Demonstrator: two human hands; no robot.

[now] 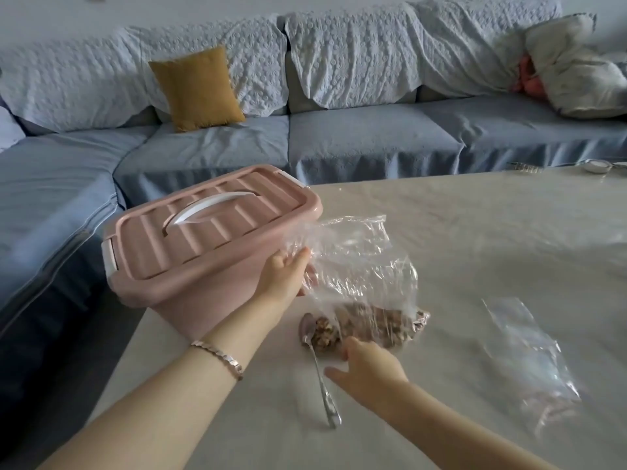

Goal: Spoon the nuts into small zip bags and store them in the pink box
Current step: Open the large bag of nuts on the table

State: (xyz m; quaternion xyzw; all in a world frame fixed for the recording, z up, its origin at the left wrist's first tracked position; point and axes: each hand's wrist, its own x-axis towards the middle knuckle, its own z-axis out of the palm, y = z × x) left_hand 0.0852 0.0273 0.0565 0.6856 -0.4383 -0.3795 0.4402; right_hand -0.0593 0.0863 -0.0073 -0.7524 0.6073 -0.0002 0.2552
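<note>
The left hand (285, 274) presses straight fingers against the tilted pink box (203, 239). The right hand (369, 366), thumb spread, touches the nut bag (376, 322) beside the spoon (321, 381).

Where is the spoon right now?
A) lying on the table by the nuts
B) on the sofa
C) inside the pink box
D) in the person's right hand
A: the spoon lies flat on the table with its bowl beside the nuts, and the right hand is next to it but not holding it.
</note>
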